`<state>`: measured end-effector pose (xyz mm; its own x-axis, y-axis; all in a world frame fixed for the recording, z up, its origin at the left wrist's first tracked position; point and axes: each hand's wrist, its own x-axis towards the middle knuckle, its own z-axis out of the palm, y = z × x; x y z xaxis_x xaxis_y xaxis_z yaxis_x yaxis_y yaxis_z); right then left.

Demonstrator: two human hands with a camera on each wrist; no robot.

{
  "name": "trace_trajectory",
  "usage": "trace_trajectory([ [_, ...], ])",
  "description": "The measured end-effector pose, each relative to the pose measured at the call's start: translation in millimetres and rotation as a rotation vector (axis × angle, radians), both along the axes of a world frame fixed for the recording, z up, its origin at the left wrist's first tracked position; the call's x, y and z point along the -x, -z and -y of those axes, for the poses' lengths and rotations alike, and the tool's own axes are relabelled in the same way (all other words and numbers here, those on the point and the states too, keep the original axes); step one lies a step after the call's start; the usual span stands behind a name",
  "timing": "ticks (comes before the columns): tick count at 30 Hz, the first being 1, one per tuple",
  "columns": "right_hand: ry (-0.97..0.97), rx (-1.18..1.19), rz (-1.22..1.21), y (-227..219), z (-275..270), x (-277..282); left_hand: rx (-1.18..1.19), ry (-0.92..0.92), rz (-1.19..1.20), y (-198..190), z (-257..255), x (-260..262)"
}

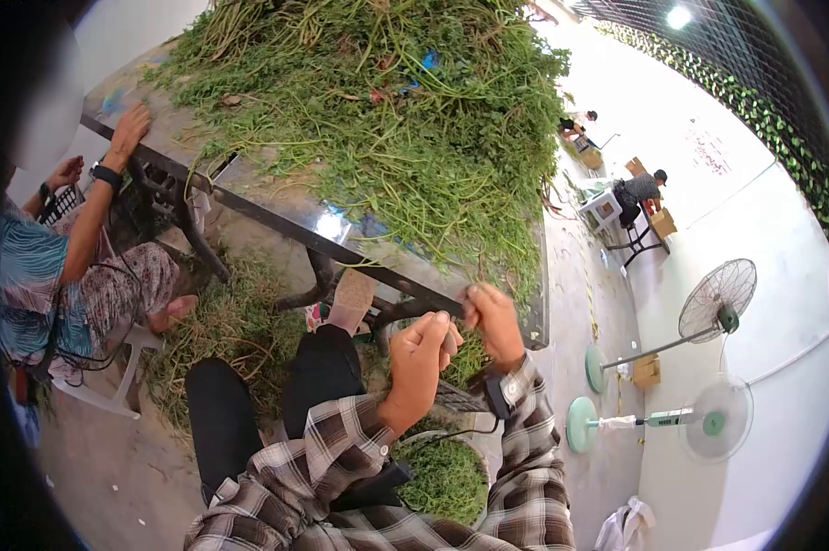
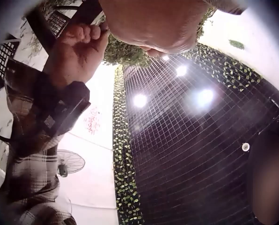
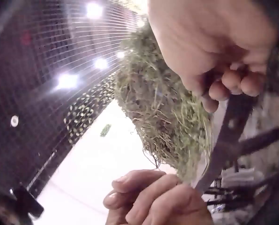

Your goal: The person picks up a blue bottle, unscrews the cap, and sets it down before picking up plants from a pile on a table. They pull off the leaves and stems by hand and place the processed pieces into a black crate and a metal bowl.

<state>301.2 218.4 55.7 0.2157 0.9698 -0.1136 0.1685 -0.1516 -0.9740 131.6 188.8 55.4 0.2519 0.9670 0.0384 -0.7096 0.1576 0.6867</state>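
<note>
Both hands are raised close together over the lap, beside the near edge of the table (image 1: 276, 219). The left hand (image 1: 416, 367) has its fingers curled, thumb against the forefinger; nothing in it can be made out. Just to its right, the right hand (image 1: 495, 323) is at the table edge, fingers bent toward the thumb, with no clear object between them. In the right wrist view the right hand (image 3: 214, 47) is above and the left hand (image 3: 160, 201) below, apart. A large heap of green stems and leaves (image 1: 396, 129) covers much of the tabletop.
A round container of greens (image 1: 444, 482) stands below the forearms. More cut greens (image 1: 221, 321) lie on the floor under the table. To the left sits another person (image 1: 74, 266), one hand on the table edge. Fans (image 1: 717, 303) stand to the right, with people working farther back.
</note>
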Motion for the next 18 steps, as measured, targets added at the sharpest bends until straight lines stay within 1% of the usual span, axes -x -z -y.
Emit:
trace_trajectory([
  [1, 0.006, -0.042, 0.161, -6, -6, -7, 0.03, 0.028, -0.009, 0, 1, -3],
  [2, 0.006, -0.047, 0.161, -8, -15, -13, 0.06, 0.051, -0.017, 0, 0, -5],
  [4, 0.005, -0.225, 0.632, -5, -35, -23, 0.087, 0.062, -0.004, 5, -1, -9],
  [5, 0.002, -0.23, 0.629, 2, -45, -26, 0.118, 0.077, 0.006, 9, -2, -11],
  [7, -0.015, -0.352, 1.003, 17, -64, -27, 0.126, 0.068, 0.01, 17, -5, -13],
  [8, -0.075, -0.145, 1.181, 14, -68, -23, 0.138, 0.062, 0.018, 20, -9, -12],
  [9, -0.079, -0.153, 1.174, 12, -69, -18, 0.134, 0.054, 0.012, 23, -11, -12],
  [11, -0.006, -0.209, 1.215, 11, -67, -9, 0.209, 0.04, -0.025, 29, -14, -11],
  [12, -0.008, -0.21, 1.215, 14, -67, -11, 0.21, 0.038, -0.024, 33, -16, -11],
  [13, 0.009, -0.26, 1.169, 17, -66, -17, 0.206, 0.056, -0.031, 37, -17, -10],
  [14, 0.028, -0.31, 1.125, 12, -63, -17, 0.201, 0.077, -0.037, 37, -18, -9],
  [15, 0.03, -0.309, 1.132, 4, -59, -19, 0.199, 0.081, -0.031, 36, -18, -10],
  [17, 0.069, -0.218, 1.048, -10, -49, -25, 0.254, 0.125, -0.062, 36, -15, -13],
  [18, 0.058, -0.214, 1.041, -16, -46, -25, 0.253, 0.132, -0.057, 35, -13, -14],
])
